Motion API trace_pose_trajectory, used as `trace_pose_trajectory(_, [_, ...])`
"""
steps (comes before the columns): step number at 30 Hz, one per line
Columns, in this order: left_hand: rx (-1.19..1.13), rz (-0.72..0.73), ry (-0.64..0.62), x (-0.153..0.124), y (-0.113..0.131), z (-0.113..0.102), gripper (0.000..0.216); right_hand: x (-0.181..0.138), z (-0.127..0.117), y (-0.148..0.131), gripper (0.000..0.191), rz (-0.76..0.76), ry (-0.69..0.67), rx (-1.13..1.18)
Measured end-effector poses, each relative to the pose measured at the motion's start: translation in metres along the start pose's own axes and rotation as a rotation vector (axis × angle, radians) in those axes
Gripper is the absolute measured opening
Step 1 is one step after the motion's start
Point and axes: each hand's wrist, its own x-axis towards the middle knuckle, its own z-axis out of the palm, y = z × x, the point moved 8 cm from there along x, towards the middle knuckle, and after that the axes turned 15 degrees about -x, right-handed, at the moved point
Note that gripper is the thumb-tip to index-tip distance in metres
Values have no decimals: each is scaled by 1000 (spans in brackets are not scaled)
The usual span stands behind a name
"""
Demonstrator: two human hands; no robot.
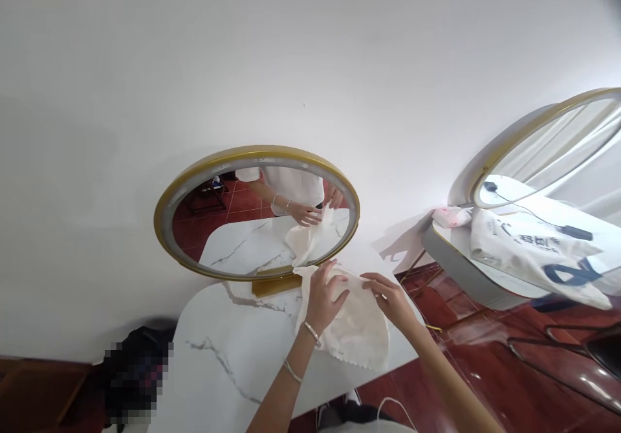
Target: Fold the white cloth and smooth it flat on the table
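A cream cloth (356, 329) lies rumpled on the white marble table (233, 362), close to the round gold-framed mirror (257, 216). My left hand (324, 298) rests on the cloth's left part, fingers bent and gripping the fabric near its top edge. My right hand (391, 297) pinches the cloth's upper right part. Two bracelets sit on my left wrist. The mirror reflects both hands and the cloth.
A dark bag (136, 375) sits at the table's left edge. To the right stands a second table (466, 271) with another gold mirror (548, 148), a white printed bag (528, 252) and a small pink-white packet (451, 216). The floor (485, 342) is glossy red tile.
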Motion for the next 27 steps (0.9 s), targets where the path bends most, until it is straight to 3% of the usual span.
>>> trace_pose_trajectory(3, [3,37,-116,14,13,4,17,-2,-15,-8,33,42,27,29])
trace_pose_trajectory(8, [-38,33,-289,15,8,-1,22,-14,-32,1,23,299,93,155])
trace_pose_trajectory(12, [-159,22,-460,-2,17,-4,29,-30,-46,1,30,439,112,267])
trace_pose_trajectory(17, [-116,-53,-596,-43,18,-12,38,-54,-74,5,33,655,172,442])
trace_pose_trajectory(19, [-149,-193,-584,-60,8,-25,37,-63,-85,9,35,739,213,504])
trace_pose_trajectory(23, [-257,-515,-407,-89,-8,-70,42,-77,-117,19,34,815,265,486])
trace_pose_trajectory(27, [-392,-624,-222,-112,9,-107,44,-82,-154,19,28,665,173,357])
